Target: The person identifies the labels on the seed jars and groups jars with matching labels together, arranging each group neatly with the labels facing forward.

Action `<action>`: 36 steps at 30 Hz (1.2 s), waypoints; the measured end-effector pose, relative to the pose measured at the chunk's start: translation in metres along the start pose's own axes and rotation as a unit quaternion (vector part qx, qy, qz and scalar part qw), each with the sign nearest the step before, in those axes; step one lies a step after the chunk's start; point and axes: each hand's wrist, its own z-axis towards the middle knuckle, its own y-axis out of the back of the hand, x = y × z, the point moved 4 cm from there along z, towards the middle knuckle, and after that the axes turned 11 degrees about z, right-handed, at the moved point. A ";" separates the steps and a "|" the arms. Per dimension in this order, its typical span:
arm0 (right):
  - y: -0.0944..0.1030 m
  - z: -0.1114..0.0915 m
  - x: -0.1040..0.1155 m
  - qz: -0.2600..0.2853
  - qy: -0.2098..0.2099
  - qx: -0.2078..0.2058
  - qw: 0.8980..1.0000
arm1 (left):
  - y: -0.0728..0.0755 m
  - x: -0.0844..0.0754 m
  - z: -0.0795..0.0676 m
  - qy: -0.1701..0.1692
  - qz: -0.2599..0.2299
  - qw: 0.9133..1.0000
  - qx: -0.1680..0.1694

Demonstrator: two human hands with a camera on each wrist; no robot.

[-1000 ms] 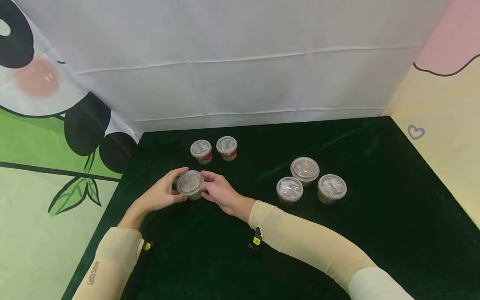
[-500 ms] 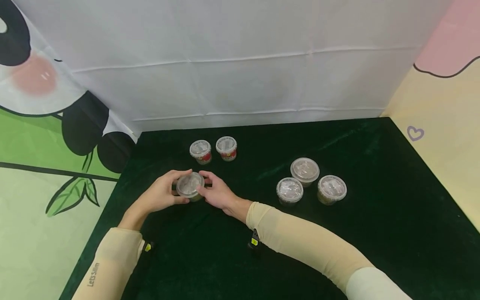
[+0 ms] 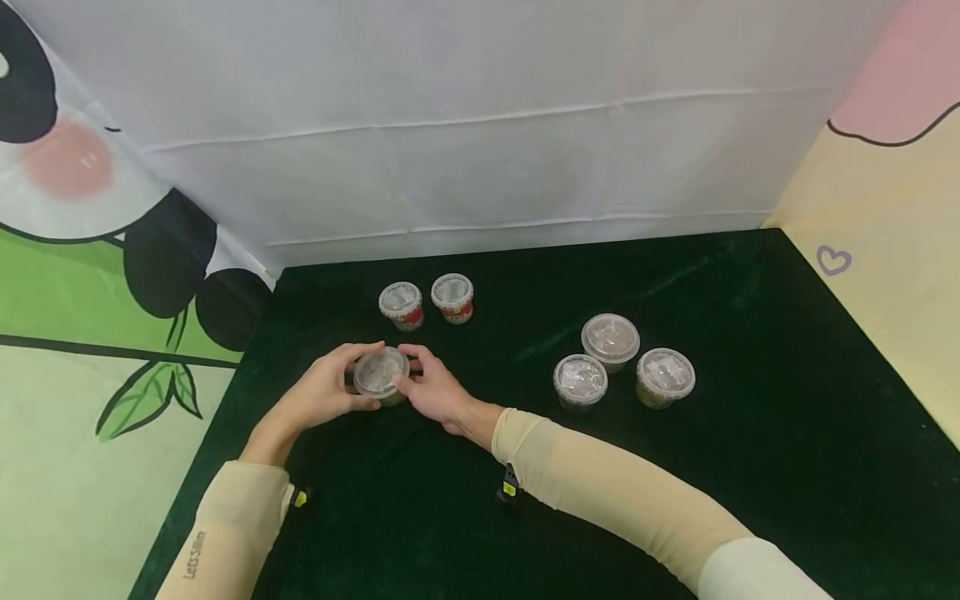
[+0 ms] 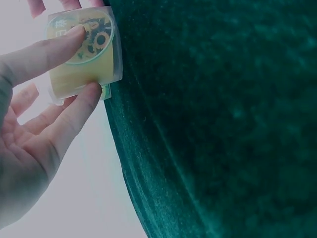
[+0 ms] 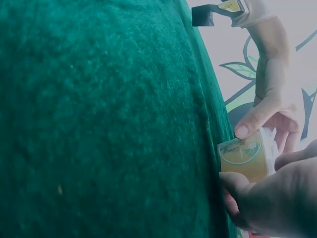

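Note:
A small round plastic tub [image 3: 377,372] with a clear lid is held between both hands at the left of the table in the head view. My left hand [image 3: 326,392] grips its left side, thumb and fingers spread around the wall. From the right, my right hand [image 3: 435,390] pinches it, with the thumb at the lid's edge. In the left wrist view the tub [image 4: 81,77] shows yellowish contents and a round label with sunflower-like pictures. The right wrist view has the tub [image 5: 242,163] close over the cloth, fingers of both hands on it.
Behind the hands stand two tubs with red labels, one on the left [image 3: 401,307] and one on the right [image 3: 453,298]. Farther right is a group of three lidded tubs [image 3: 611,340]. Dark green cloth [image 3: 480,517] covers the table, and a white curtain [image 3: 495,167] hangs behind.
My right thumb has moved from the tub's side up to the edge of its lid. Both hands stay around the tub in nearly the same place.

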 end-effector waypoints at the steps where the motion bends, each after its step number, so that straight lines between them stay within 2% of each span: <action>1: 0.000 0.000 0.001 -0.002 0.001 0.001 1.000 | 0.001 -0.001 -0.001 0.002 0.001 1.000 -0.002; 9: 0.001 0.001 0.009 0.020 -0.016 0.014 1.000 | 0.005 -0.006 -0.005 -0.005 0.053 0.998 -0.020; 13: 0.012 -0.011 0.017 -0.039 -0.002 0.038 0.999 | 0.007 -0.010 -0.006 0.009 0.082 0.997 -0.009; 16: 0.026 -0.030 0.029 -0.112 0.043 0.081 0.990 | 0.012 -0.021 -0.008 0.004 0.109 0.994 -0.014; 18: 0.037 -0.046 0.038 -0.150 0.082 0.115 0.979 | 0.015 -0.033 -0.009 -0.011 0.127 0.992 -0.022; 21: 0.056 -0.071 0.049 -0.200 0.149 0.154 0.956 | 0.018 -0.057 -0.012 -0.046 0.153 0.986 -0.039; 22: 0.063 -0.080 0.053 -0.213 0.169 0.162 0.949 | 0.018 -0.067 -0.013 -0.057 0.162 0.984 -0.043; 25: 0.085 -0.106 0.062 -0.237 0.203 0.170 0.935 | 0.016 -0.095 -0.012 -0.086 0.174 0.980 -0.050; 28: 0.110 -0.129 0.071 -0.253 0.233 0.150 0.927 | 0.009 -0.123 -0.003 -0.114 0.168 0.978 -0.045; 33: 0.156 -0.155 0.081 -0.281 0.286 0.083 0.912 | -0.009 -0.162 0.019 -0.162 0.144 0.976 -0.029; 36: 0.180 -0.162 0.081 -0.292 0.286 0.050 0.911 | -0.019 -0.180 0.032 -0.179 0.124 0.976 -0.027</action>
